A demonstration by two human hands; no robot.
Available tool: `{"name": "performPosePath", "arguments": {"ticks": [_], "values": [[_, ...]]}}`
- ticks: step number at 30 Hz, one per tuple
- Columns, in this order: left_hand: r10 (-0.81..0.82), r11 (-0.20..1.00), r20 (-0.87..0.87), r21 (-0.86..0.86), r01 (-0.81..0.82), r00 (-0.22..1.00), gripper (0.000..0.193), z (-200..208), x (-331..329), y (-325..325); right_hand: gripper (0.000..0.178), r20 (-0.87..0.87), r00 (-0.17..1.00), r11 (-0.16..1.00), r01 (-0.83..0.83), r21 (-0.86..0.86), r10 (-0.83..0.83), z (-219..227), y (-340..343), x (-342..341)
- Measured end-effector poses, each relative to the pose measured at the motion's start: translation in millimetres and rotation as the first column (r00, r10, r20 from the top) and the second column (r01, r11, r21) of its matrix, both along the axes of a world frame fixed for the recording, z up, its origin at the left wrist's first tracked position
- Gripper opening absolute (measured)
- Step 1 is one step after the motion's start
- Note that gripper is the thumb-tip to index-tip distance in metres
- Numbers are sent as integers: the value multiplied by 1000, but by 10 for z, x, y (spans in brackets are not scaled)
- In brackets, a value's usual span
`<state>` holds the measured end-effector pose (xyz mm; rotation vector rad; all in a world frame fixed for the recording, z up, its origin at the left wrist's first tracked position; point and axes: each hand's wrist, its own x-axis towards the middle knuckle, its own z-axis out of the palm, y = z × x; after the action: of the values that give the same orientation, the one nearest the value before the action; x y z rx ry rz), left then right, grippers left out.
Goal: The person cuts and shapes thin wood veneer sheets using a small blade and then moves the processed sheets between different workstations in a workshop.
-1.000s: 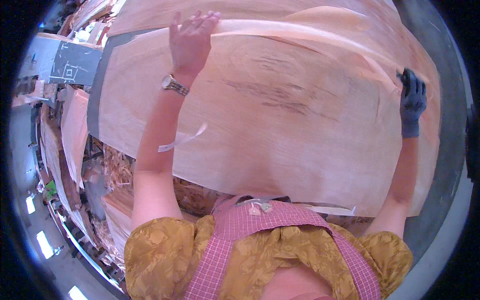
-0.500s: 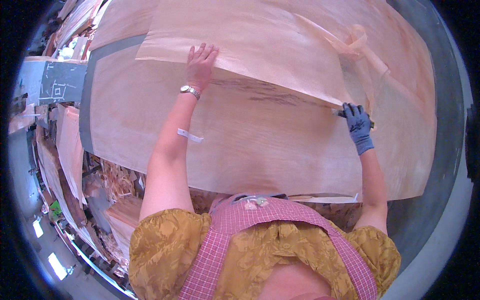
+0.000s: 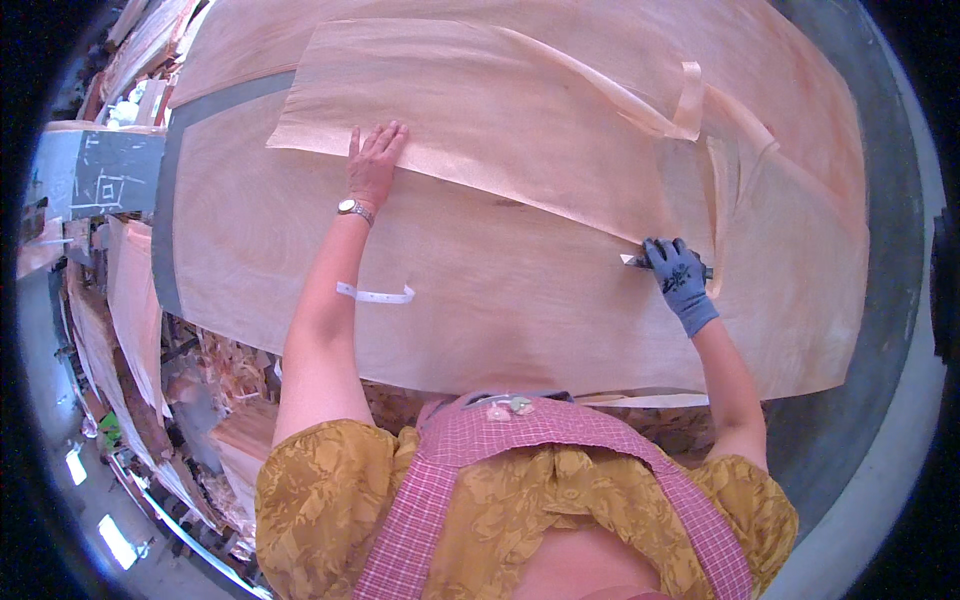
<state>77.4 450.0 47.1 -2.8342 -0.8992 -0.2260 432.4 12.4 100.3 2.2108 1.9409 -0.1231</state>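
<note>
My left hand (image 3: 376, 165) is open, its bare fingers laid flat on the front edge of a thin tan wood veneer sheet (image 3: 470, 100). That sheet rests over a larger, pale veneer sheet (image 3: 480, 310) whose near half shows. In a blue-grey work glove, my right hand (image 3: 680, 278) closes around a utility knife (image 3: 632, 261), its blade end pointing left. The gloved fingers are by the right end of the upper sheet's front edge. Just beyond the right hand, a narrow curled veneer strip (image 3: 690, 100) lies loose on the stack.
A grey board (image 3: 170, 230) shows along the stack's left side. To the left stands a grey-blue surface with chalk-like marks (image 3: 110, 180). Broken veneer scraps (image 3: 235, 365) lie below it. Grey floor (image 3: 890, 330) curves along the right.
The upper sheet's front edge has come down and nearer, covering most of the dark streaks on the sheet below. My left hand moved slightly left and nearer; the right, with the knife, likewise.
</note>
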Motion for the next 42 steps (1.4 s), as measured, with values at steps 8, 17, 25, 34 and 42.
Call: {"name": "performPosePath", "arguments": {"ticks": [8, 17, 25, 34, 42], "values": [[120, 951, 144, -300, -72, 982, 48, 201, 785, -265, 27, -656, 746, 959, 256, 120, -117, 730, 809, -319], [314, 920, 144, -290, -263, 939, 55, -15, 942, -121, 22, -267, 964, 995, 23, 96, 4, -55, 2995, -966], [354, 912, 155, -273, -305, 922, 54, 40, 996, -73, 27, -195, 979, 998, 61, 21, -56, -426, 3701, -1268], [490, 823, 43, -353, -445, 871, 100, 78, 1150, -136, 28, -140, 987, 965, 46, -260, -85, -52, 2045, -1198], [472, 729, -115, -507, -460, 874, 107, 359, 1192, -128, 25, -288, 957, 973, -26, -230, -43, 109, 444, 157]]}}
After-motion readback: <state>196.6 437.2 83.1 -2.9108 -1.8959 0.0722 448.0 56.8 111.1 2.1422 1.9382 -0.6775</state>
